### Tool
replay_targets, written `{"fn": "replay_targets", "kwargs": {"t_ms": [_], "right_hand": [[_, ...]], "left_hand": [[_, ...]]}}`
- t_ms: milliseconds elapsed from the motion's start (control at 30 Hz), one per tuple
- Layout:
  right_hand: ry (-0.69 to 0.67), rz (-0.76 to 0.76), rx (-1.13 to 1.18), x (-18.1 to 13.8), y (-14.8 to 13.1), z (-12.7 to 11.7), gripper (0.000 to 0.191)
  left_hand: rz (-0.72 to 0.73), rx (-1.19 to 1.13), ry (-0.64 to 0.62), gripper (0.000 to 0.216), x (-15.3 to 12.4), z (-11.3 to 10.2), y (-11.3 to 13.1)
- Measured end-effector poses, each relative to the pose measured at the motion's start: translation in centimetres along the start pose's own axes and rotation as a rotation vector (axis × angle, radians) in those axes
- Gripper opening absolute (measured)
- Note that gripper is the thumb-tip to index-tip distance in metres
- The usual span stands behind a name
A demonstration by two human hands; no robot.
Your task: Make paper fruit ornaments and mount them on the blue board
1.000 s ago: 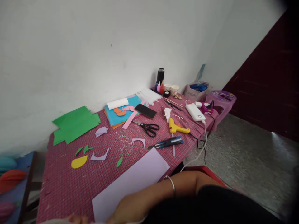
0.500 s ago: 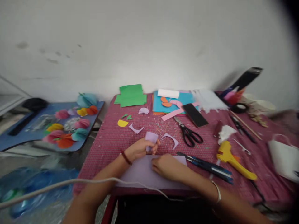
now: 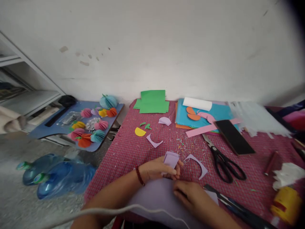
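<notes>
My left hand (image 3: 164,170) grips a small stack of purple paper pieces (image 3: 171,159) between thumb and fingers. Close beside it, my right hand (image 3: 188,192) has its fingers curled in over a large purple sheet (image 3: 152,197); what they hold, if anything, is hidden. Purple offcuts with curved edges (image 3: 153,141) lie beyond the hands, along with a few purple half-round pieces (image 3: 165,121). A yellow half-round piece (image 3: 140,132) and small green leaf shapes (image 3: 147,126) are on the cloth. Black-handled scissors (image 3: 224,162) rest to the right of my hands.
A blue cutter (image 3: 238,208), a yellow glue gun (image 3: 286,203) and a black phone (image 3: 234,136) lie at the right. Green sheets (image 3: 153,101) and a blue sheet stack (image 3: 216,109) are at the back. Colourful paper pumpkins (image 3: 84,140) sit on a blue side table. A white cable crosses in front.
The view has swung to the right side less and more to the left, so things sit further right. Both hands remain close together, my left still holding the purple pieces.
</notes>
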State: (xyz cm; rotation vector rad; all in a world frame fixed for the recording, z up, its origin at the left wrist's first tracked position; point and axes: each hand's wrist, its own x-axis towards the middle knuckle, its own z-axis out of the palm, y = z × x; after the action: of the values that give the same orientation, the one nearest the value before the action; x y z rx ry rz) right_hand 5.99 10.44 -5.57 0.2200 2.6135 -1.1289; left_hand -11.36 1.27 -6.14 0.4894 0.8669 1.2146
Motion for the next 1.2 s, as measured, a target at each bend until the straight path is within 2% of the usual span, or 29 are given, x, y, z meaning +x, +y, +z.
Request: {"fn": "replay_targets", "kwargs": {"t_ms": [333, 633, 900, 1200], "right_hand": [[-0.056, -0.003, 0.037, 0.1, 0.4, -0.3, 0.022], [0.009, -0.028, 0.074, 0.0, 0.7, -0.7, 0.019], [0.070, -0.081, 0.123, 0.5, 1.3, -1.1, 0.019], [0.022, -0.095, 0.343, 0.8, 1.8, -1.0, 0.029]], "left_hand": [[-0.053, -0.040, 0.028, 0.042, 0.4, -0.6, -0.5], [-0.070, -0.005, 0.122, 0.042, 0.4, 0.1, 0.0], [-0.009, 0.016, 0.155, 0.026, 0.4, 0.3, -0.3], [0.052, 0.040, 0.160, 0.025, 0.7, -0.3, -0.8]]}}
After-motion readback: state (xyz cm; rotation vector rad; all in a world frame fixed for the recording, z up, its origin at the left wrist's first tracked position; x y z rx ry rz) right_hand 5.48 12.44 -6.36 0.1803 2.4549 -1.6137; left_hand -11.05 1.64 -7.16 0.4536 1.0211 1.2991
